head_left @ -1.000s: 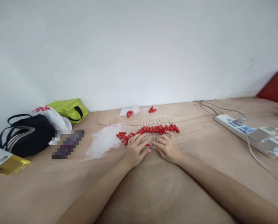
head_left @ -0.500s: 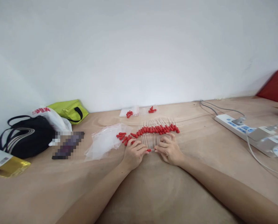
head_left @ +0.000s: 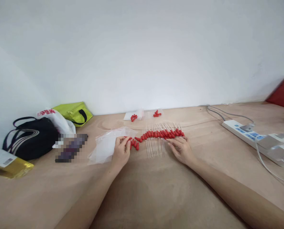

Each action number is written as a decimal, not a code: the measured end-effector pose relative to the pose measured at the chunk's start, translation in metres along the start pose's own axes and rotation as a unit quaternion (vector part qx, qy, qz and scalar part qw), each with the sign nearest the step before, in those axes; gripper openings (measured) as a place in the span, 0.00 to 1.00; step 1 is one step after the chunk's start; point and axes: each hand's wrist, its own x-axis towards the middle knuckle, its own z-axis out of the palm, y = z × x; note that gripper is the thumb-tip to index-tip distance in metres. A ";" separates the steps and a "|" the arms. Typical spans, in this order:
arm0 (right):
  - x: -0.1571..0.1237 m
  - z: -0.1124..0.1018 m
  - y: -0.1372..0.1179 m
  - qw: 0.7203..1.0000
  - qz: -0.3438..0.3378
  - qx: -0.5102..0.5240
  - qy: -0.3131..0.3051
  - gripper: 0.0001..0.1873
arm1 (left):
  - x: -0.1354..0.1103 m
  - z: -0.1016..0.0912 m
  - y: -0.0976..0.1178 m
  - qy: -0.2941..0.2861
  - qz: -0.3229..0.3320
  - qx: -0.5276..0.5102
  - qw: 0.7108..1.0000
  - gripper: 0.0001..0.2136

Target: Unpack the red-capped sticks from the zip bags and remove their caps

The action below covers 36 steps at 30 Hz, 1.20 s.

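The step in hand, I believe, is the picking up of one red bulb (head_left: 128, 138): the left hand (head_left: 121, 150) pinches it between thumb and fingers, just beside the loose red bulbs (head_left: 134, 144). The right hand (head_left: 181, 149) has its fingers bent and close together at a thin clear tube (head_left: 164, 139); whether they truly grip it, I cannot tell from here, because it is so fine. Between the hands, on the tabletop (head_left: 146, 190), more clear tubes (head_left: 153, 152) lie below a crowded row of red bulbs (head_left: 155, 134). The next move, I judge, calls for a light, exact touch, since tubes so close can roll.
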 end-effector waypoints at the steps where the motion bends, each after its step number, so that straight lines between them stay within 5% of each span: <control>1: 0.003 0.002 -0.003 1.000 0.008 0.004 -0.004 0.12 | 0.006 0.000 -0.004 -0.010 -0.033 0.007 0.999 0.11; 5: 0.013 0.010 -0.018 0.999 0.023 -0.013 -0.020 0.10 | 0.025 -0.001 -0.021 -0.093 -0.141 -0.002 0.986 0.13; 8: 0.018 0.018 -0.025 0.997 0.012 -0.063 -0.032 0.09 | 0.031 0.000 -0.026 -0.140 -0.161 0.019 0.977 0.11; 14: 0.022 0.031 -0.037 0.991 0.005 -0.116 -0.061 0.10 | 0.036 0.005 -0.008 -0.136 -0.086 0.128 0.979 0.09; 18: 0.024 0.030 -0.045 0.987 0.018 -0.120 -0.104 0.10 | 0.041 0.018 0.009 -0.189 -0.049 0.127 0.972 0.12; 23: 0.023 0.027 -0.049 0.986 0.015 -0.096 -0.135 0.23 | 0.042 0.028 0.014 -0.230 -0.035 0.120 0.965 0.13; 30: 0.016 0.021 -0.042 0.994 0.033 -0.065 -0.080 0.26 | 0.042 0.032 0.012 -0.186 -0.023 0.082 0.979 0.06; 36: 0.003 0.010 -0.020 0.998 0.039 -0.047 -0.025 0.18 | 0.038 0.032 0.003 -0.029 -0.112 0.040 0.993 0.08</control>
